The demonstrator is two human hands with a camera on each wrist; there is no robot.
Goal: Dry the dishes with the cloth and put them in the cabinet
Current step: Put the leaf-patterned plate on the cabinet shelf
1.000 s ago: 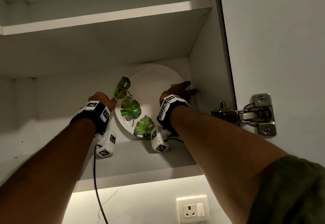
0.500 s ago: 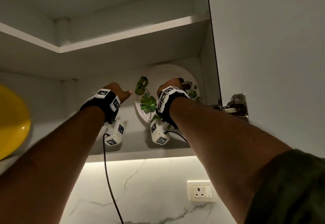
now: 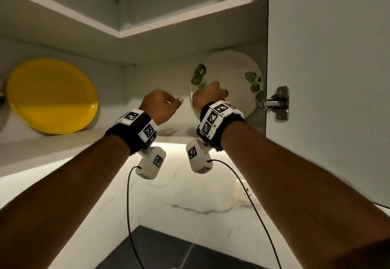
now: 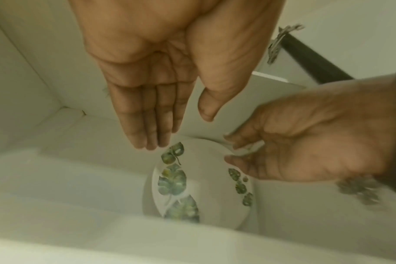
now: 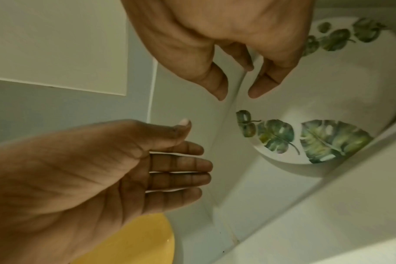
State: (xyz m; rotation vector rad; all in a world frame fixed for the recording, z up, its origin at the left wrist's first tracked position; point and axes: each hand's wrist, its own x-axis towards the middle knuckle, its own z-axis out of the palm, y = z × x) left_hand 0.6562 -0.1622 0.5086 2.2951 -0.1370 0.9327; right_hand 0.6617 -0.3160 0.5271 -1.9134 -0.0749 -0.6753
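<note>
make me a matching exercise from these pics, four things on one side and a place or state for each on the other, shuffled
Things:
1. yellow plate
2. leaf-print plate
3. left hand
4. door hinge

Places or states:
A. fixed to the open door, right of the shelf
B. leaning on edge at the shelf's left end
C. empty, fingers straight
D. leaning on edge at the shelf's right end

Pairs: 1-B, 2-D, 3-C, 4-A
</note>
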